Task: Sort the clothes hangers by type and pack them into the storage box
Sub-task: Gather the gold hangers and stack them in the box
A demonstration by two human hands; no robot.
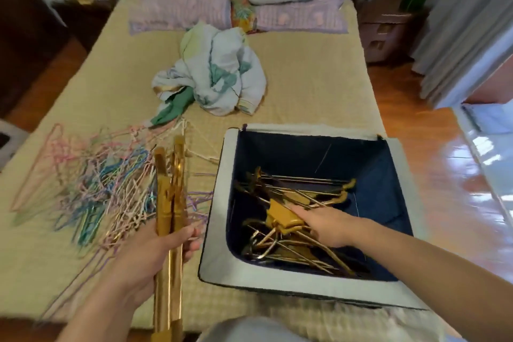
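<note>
From the head view, your left hand (155, 247) grips a bundle of gold hangers (169, 203) at seven o'clock, over the bed (305, 78). Your right hand (324, 223), fingers extended, presses gold hangers inside the storage box (219, 230) at four o'clock. Pastel wire hangers (91, 183) lie at nine o'clock.

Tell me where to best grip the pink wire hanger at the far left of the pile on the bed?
Probably pinch the pink wire hanger on its long left side rod, coming from the left: that edge lies clear of the tangled pastel wire hangers.
</note>
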